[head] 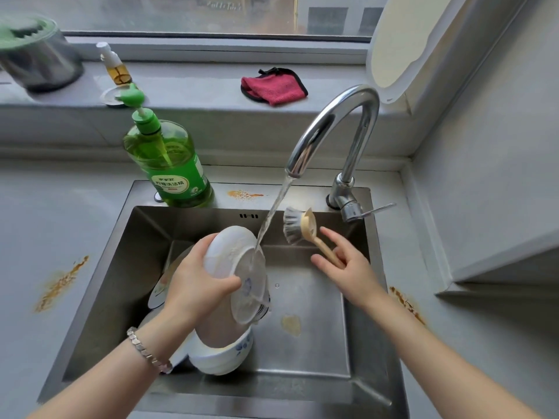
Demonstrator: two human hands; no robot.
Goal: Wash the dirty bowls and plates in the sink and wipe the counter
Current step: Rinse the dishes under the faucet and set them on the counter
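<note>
— Your left wrist, with its bracelet (148,352), sits closest. What are the fingers doing?

— Your left hand (196,279) grips a white bowl (239,267): fingers curled over its back, thumb hooked on the rim. You hold it tipped on its side over the sink (302,364), mouth facing right, and water from the faucet (341,116) strikes its upper rim.

— And your right hand (348,267)?

— Its fingers are stretched out straight. The handle of the dish brush (299,226) lies between forefinger and thumb, touching them; the bristles point left near the sink's back wall.

— Other dishes?

— Under the held bowl, a second bowl (223,358) with blue flowers, and a plate (157,293) leaning behind your left hand.

— Any writing?

— The green detergent bottle (169,164) on the sink's back ledge bears a label with Chinese characters, too small for you to read surely. Brown stains (60,285) streak the counter (30,225) on both sides. A red cloth (273,86) lies on the windowsill.
</note>
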